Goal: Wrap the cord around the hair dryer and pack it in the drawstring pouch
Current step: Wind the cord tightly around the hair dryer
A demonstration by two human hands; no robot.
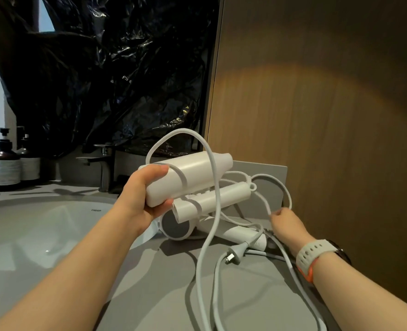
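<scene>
Cord [216, 185]: ~1 loop over dryer [188, 177]. L hand [145, 201] fingers clamped on dryer; R hand [286, 223], 3 o'clock, pinches cord. Plug [234, 254] loose, pouch unseen, so early stage.

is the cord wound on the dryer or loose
Loose. The white cord arcs in one slack loop over the white plastic hair dryer held by the left hand; the right hand pinches it.

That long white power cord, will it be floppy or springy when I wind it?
Probably springy, not limp: the white cord holds a raised arch above the white plastic hair dryer. Its loose loops sprawling on the grey counter suggest it may unwind once the right hand lets go.
</scene>
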